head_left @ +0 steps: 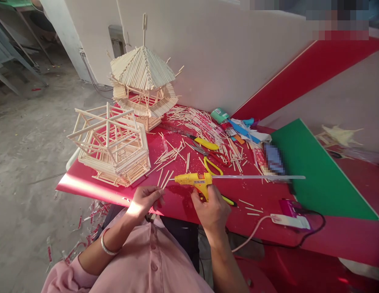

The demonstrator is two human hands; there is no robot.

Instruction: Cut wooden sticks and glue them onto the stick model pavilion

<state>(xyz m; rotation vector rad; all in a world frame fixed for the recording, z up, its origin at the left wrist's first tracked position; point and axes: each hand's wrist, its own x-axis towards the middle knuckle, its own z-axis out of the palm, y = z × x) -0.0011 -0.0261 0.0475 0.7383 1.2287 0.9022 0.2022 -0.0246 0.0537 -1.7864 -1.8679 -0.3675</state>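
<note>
My right hand (pixel 212 209) is wrapped round the handle of a yellow hot glue gun (pixel 192 179). A long clear glue stick (pixel 259 177) juts from the gun's back end. The nozzle points left, close to the upper end of a short wooden stick (pixel 167 179). That stick rises from the pinched fingers of my left hand (pixel 148 199), near the table's front edge. Other short sticks stand or lie right beside it; whether they are also held, I cannot tell. An open hexagonal stick frame (pixel 111 140) stands beyond my left hand.
Behind the frame stands a roofed stick pavilion (pixel 143 81). Loose sticks (pixel 201 122), scissors (pixel 207 152) and plastic wrappers (pixel 244 130) cover the middle of the red table (pixel 183 205). A green board (pixel 320 175) and a white power strip (pixel 290 221) with cables lie at the right.
</note>
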